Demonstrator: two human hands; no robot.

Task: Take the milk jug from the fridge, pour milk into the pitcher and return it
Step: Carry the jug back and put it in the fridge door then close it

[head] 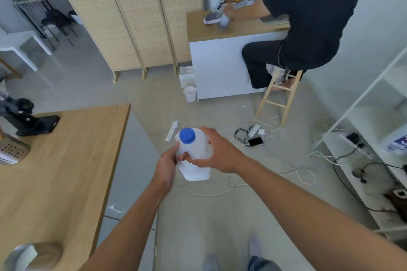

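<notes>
A white plastic milk jug (195, 160) with a blue screw cap (187, 135) hangs in the air in front of me, above the floor. My left hand (167, 165) grips its left side at the handle. My right hand (217, 152) wraps over its right shoulder. The cap is on the jug. A shiny metal vessel (19, 256), perhaps the pitcher, sits blurred at the near left corner of the wooden table (66, 160). No fridge is in sight.
Cables, power strips (171, 133) and a phone (255, 141) lie on the floor ahead. A person (308, 17) sits on a wooden stool (279, 97) at a white counter (220, 68). A white shelf unit (363, 138) stands at right, a folding screen (132, 17) behind.
</notes>
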